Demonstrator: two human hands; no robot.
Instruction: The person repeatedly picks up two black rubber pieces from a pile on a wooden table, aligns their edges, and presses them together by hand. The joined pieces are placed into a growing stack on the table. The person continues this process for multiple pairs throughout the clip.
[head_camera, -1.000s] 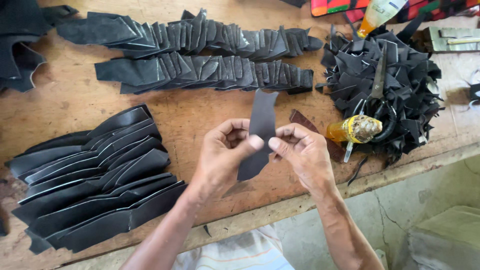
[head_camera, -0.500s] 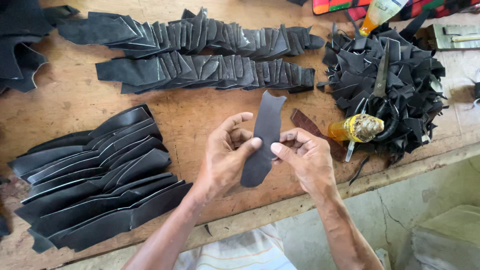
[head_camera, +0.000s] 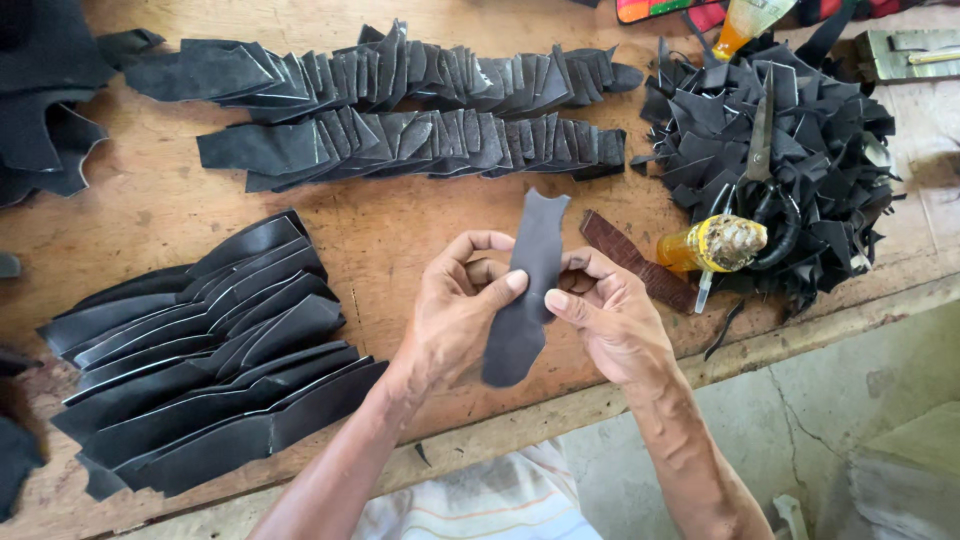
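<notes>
Clearly, you held the long black leather strip with its notched upper end upright between both hands, just above the worn wooden surface near its front edge. Your left hand was closed on the strip's left side, thumb pressed to its face; your right hand pinched the right edge with thumb and fingertips. Only its middle was gripped, so the rounded lower end hung free, and I judged that it could twist or slide out if either pinch loosened.

The fanned stack of long black leather pieces lay near your left forearm, and a careless sweep of that arm could have knocked the overlapped order apart. Just beside your right hand lay a brown textured leather strip, and next to it an amber bottle with a crusted cap on its side; a bump there could have rolled it or smeared whatever it held onto the leather. Black-handled scissors rested on the heap of black leather offcuts, blades pointing away from you, a hazard if you reached there without looking
</notes>
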